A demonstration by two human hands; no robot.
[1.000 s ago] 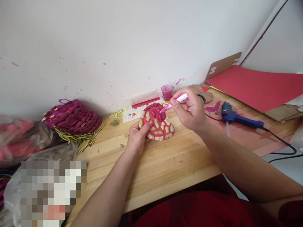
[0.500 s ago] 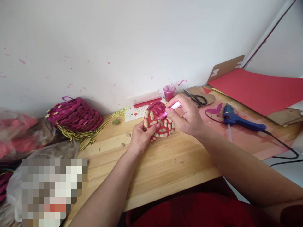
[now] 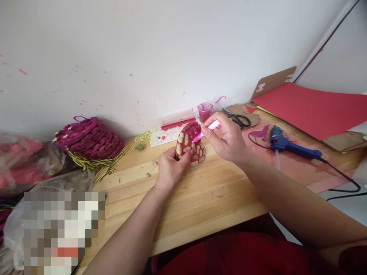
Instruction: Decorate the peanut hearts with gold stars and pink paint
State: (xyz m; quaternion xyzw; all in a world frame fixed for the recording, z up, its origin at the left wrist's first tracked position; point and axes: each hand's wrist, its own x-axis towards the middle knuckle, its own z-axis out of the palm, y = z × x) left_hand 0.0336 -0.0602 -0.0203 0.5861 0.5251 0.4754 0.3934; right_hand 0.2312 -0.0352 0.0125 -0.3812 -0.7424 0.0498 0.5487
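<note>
A red piece covered with peanuts (image 3: 196, 152) is held up over the wooden table, tilted. The peanuts near its top are coloured magenta; those lower down are plain tan. My left hand (image 3: 172, 164) grips its lower left edge, thumb on the front. Between the thumb and fingers of my right hand (image 3: 225, 139) is a white and pink brush or pen (image 3: 213, 125), and its pink tip touches the peanuts at the edge of the magenta part. Behind the hands, by the wall, stands a clear cup of magenta paint (image 3: 205, 112).
Black scissors (image 3: 242, 120) and a blue glue gun (image 3: 299, 149) with a cord lie to the right, near red sheets (image 3: 315, 110). On the left are a magenta peanut bundle (image 3: 90, 139) with yellow-green strings and plastic bags (image 3: 25, 160). The table's front edge runs below my arms.
My left hand has turned the peanut-covered piece, so it now faces me at a steeper angle and looks narrower. My right hand has barely moved, still holding the pink-tipped tool against it.
</note>
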